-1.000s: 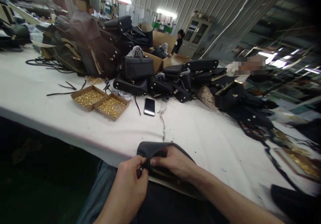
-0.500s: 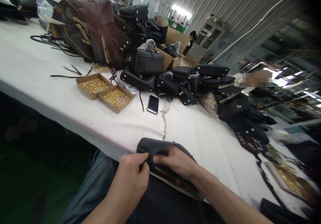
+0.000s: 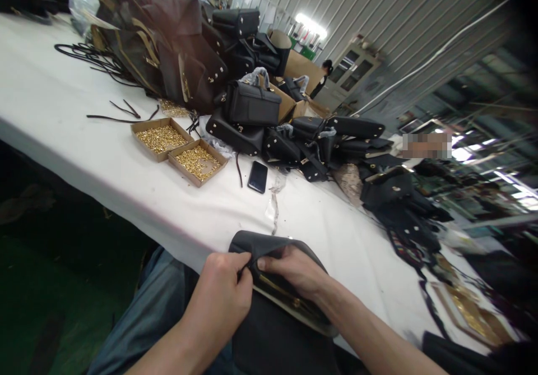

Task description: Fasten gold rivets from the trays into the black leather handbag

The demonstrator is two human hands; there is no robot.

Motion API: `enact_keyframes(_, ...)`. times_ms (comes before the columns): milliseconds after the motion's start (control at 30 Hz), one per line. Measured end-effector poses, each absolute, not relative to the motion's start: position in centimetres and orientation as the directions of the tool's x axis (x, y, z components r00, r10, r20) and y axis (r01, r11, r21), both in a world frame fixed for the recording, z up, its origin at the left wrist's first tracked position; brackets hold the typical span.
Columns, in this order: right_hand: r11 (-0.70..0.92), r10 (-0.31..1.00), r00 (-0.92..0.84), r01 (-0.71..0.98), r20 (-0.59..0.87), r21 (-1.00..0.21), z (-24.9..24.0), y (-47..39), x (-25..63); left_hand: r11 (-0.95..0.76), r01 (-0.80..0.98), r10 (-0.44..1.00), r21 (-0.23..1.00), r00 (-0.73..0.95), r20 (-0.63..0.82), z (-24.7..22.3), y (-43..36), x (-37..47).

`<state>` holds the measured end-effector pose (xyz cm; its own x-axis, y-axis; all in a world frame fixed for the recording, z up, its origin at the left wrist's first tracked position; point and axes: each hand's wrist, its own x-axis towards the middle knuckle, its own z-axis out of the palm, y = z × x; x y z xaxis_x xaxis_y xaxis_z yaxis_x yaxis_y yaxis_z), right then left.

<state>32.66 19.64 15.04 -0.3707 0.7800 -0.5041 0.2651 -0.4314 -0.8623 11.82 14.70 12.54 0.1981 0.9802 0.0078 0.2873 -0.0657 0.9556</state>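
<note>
A black leather handbag (image 3: 286, 330) lies across the table's near edge, its mouth toward me and a pale-edged opening with a gold-coloured strip showing. My left hand (image 3: 229, 285) pinches the bag's edge at the left end of the opening; a small dark piece shows at the fingertips, too small to name. My right hand (image 3: 294, 268) grips the bag from inside the opening, the thumb pressing on the wall close to the left fingertips and the other fingers hidden within.
Two cardboard trays (image 3: 171, 159) of small gold fittings and a phone (image 3: 258, 177) lie on the white-covered table (image 3: 138, 195). Finished-looking black bags (image 3: 252, 106) and brown bags (image 3: 168, 55) are piled behind. Another tray (image 3: 458, 308) stands at right. A person (image 3: 321, 80) is far back.
The view has shifted slightly, so the table's contents sit a little differently in frame. Both hands keep their grip on the handbag, with only slight movement at the left fingers.
</note>
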Motion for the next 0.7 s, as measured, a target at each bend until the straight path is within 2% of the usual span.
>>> enact_keyframes(300,-0.443,0.793,-0.323,0.275,-0.516,-0.853,14.8,19.9,32.6,-0.032,0.272,0.990,0.962,0.141,-0.007,11.9,14.5,11.9)
enact_keyframes(400,-0.440,0.790,-0.326,0.288,-0.520,-0.850,14.7,20.1,32.7,-0.007,0.216,0.992,0.976,0.122,-0.020,11.4,14.6,12.1)
enact_keyframes(700,-0.431,0.803,-0.335,0.245,-0.493,-0.869,14.9,20.3,32.3,-0.002,0.162,0.991,0.987,0.130,-0.020,11.0,14.9,12.3)
